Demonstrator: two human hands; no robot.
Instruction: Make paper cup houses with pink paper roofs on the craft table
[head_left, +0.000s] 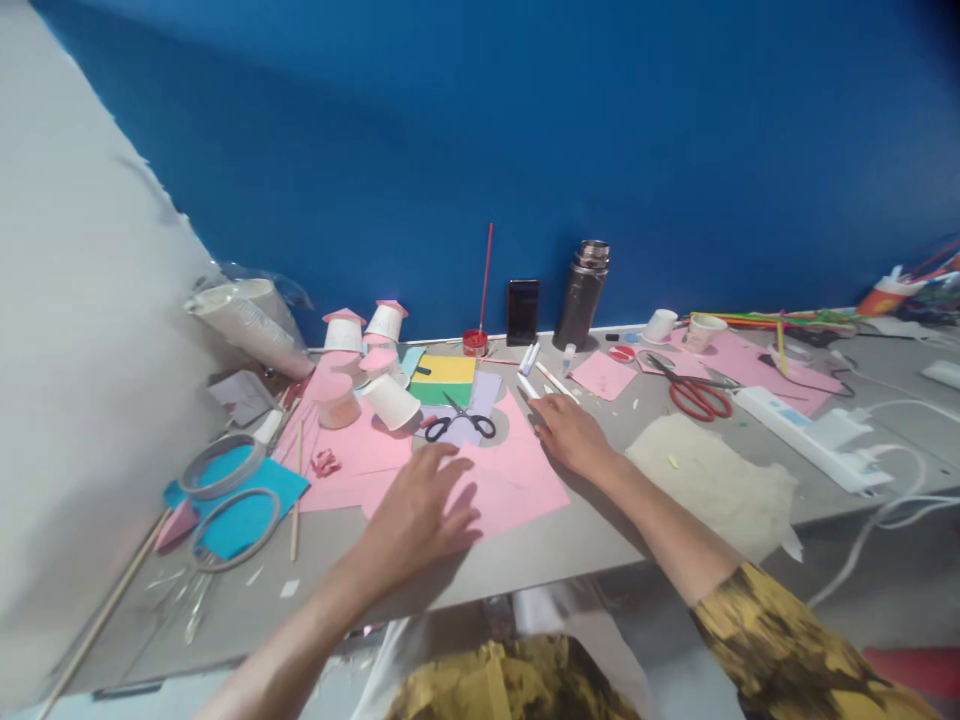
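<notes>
My left hand [420,510] lies flat with fingers spread on a pink paper sheet [517,475] in the middle of the grey table [600,540]. Just right of it my right hand [566,430] rests palm down on the sheet's far right corner, fingers stretched toward several white markers [536,375]. Neither hand holds anything. Small black-handled scissors [461,420] lie between the hands, a little beyond the fingertips, on a pale lilac sheet.
White paper cups with pink lids [375,335], a tipped cup [390,400], cup stack [247,320], red scissors [694,395], a steel flask [581,295], a black phone [523,312], tape rings [225,490] on blue paper, a power strip [802,425], white fleece [712,480].
</notes>
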